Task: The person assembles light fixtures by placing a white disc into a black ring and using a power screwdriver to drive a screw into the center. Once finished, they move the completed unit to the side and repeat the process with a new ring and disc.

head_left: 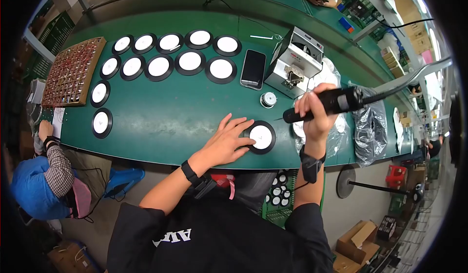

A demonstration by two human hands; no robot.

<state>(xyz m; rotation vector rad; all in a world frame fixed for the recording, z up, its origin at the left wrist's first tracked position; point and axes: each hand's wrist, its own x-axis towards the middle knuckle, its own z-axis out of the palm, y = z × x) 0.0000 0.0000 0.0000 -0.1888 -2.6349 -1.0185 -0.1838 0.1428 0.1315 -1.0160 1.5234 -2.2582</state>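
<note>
My left hand (225, 139) lies with its fingers spread at the left side of a white disc with a black rim (262, 137), fingertips and thumb touching it. The disc lies flat near the bench's front edge. In my right hand (318, 114) is a black electric screwdriver (336, 101), held nearly level with its thin bit pointing left, above and right of the disc. Its cable runs off to the upper right. Just beyond the disc stands a small round metal container (268, 99). Behind that is a grey box-shaped bench machine (297, 61).
Several similar discs (159, 68) lie in rows on the green bench (170, 107). A phone (253, 68) lies beside the machine. At left is a partitioned tray (73, 72); at right, plastic bags (370, 127). A co-worker in a blue cap (36, 188) sits at left.
</note>
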